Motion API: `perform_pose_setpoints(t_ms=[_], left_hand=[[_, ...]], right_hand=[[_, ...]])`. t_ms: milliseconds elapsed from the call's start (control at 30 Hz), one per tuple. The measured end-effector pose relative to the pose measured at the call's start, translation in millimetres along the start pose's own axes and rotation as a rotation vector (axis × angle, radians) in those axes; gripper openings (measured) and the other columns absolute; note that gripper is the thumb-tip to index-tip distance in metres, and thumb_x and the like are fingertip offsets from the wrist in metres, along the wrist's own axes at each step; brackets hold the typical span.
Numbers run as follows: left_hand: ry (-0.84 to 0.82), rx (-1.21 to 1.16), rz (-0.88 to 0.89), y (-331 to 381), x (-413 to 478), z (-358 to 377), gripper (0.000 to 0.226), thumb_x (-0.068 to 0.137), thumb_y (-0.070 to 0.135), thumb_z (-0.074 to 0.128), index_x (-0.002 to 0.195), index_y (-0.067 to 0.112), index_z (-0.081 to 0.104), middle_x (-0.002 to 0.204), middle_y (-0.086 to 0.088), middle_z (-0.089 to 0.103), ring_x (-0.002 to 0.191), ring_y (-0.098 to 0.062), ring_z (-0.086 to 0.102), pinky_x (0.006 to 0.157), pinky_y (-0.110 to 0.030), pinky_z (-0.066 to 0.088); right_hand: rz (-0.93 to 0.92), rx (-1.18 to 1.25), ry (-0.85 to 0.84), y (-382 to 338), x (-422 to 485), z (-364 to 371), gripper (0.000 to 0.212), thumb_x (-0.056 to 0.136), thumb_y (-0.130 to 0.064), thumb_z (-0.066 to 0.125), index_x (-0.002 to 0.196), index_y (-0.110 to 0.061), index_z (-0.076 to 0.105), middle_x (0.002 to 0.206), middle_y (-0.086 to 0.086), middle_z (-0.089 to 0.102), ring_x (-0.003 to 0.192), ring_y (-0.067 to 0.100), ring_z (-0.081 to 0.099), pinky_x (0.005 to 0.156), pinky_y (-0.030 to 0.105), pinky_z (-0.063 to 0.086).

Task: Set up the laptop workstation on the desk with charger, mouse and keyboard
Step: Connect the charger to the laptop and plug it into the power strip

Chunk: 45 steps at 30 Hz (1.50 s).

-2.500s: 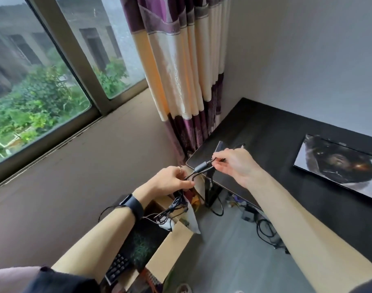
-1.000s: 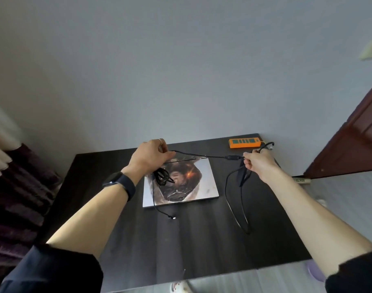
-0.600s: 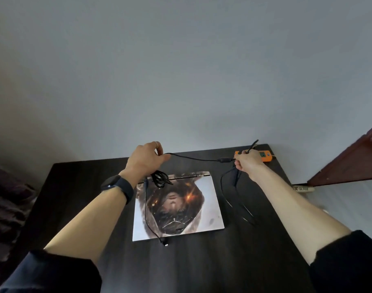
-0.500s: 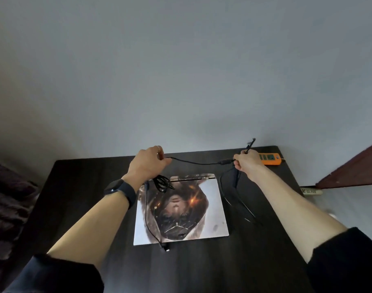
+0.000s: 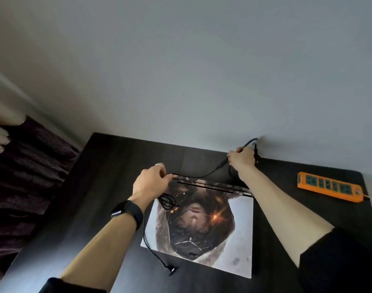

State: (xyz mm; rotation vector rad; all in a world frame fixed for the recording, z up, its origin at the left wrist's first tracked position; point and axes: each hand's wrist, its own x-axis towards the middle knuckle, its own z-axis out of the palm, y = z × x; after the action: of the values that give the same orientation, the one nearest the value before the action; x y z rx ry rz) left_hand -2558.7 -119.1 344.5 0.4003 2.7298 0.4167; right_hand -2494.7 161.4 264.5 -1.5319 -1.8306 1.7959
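Observation:
A closed laptop [image 5: 233, 246] with a printed picture on its lid lies flat on the dark desk [image 5: 92, 208]. A thin black charger cable [image 5: 202, 176] is stretched between both hands above the laptop's far edge. My left hand [image 5: 151, 181] grips it near a small coil that hangs under the palm; one loose end trails down to a plug [image 5: 171, 268] on the desk. My right hand [image 5: 242, 159] holds the other part near the back wall, with a cable end sticking up past the fingers.
An orange power strip [image 5: 329, 188] lies at the desk's far right, close to the grey wall. A dark purple and cream curtain [image 5: 22, 166] hangs left of the desk. A black watch sits on my left wrist.
The view has swung from the box on the floor by the window to the desk. Both hands brought the cable over the laptop; the power strip now lies further right of my right hand.

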Motion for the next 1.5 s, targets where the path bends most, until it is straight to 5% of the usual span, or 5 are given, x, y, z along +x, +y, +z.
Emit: perform_pose_setpoints(t_ms=[300,733,1000,1167,1500], left_hand=[[-0.024,-0.005,-0.028,-17,18,25,0.027,0.089,0.050,0.058,0.082,0.023,0.055,0.075,0.004,0.063,0.072,-0.018,0.061,0.064,-0.033,0.053],[-0.274,0.229,-0.074,-16,11,87,0.030,0.091,0.024,0.045,0.120,0.016,0.052,0.127,-0.013,0.060,0.114,-0.034,0.059,0.093,-0.039,0.044],[-0.287,0.354,0.077,26,-9,115,0.060,0.089,0.033,0.050,0.146,0.023,0.035,0.148,-0.009,0.035,0.131,-0.039,0.035,0.104,-0.047,0.037],[-0.377,0.359,0.237,46,-23,141,0.053,0.089,0.036,0.048,0.141,0.027,0.048,0.147,-0.001,0.041,0.134,-0.027,0.039,0.106,-0.044,0.037],[0.187,-0.053,-0.053,-38,-87,144,0.050,0.090,0.022,0.060,0.136,0.008,0.050,0.144,-0.018,0.042,0.132,-0.041,0.041,0.106,-0.054,0.037]], right_hand=[[-0.069,-0.065,-0.044,2,7,27,0.011,0.094,-0.023,0.057,0.086,-0.022,0.049,0.092,0.007,0.073,0.082,0.022,0.075,0.088,0.047,0.059],[-0.028,0.194,0.564,25,-95,-163,0.039,0.106,-0.048,0.032,0.115,-0.018,0.055,0.077,0.008,0.056,0.076,0.024,0.051,0.056,0.032,0.036],[0.038,-0.943,0.472,36,-129,-221,0.050,0.108,-0.037,0.018,0.130,-0.004,0.048,0.114,0.024,0.064,0.107,0.041,0.061,0.075,0.041,0.036],[0.265,-0.901,0.342,127,-136,-237,0.048,0.108,-0.040,0.019,0.133,-0.008,0.044,0.100,0.013,0.062,0.079,0.023,0.057,0.070,0.037,0.040],[0.417,-0.470,0.451,250,-177,-202,0.059,0.100,-0.034,0.056,0.145,-0.007,0.030,0.137,0.020,0.045,0.096,0.033,0.061,0.079,0.044,0.051]])
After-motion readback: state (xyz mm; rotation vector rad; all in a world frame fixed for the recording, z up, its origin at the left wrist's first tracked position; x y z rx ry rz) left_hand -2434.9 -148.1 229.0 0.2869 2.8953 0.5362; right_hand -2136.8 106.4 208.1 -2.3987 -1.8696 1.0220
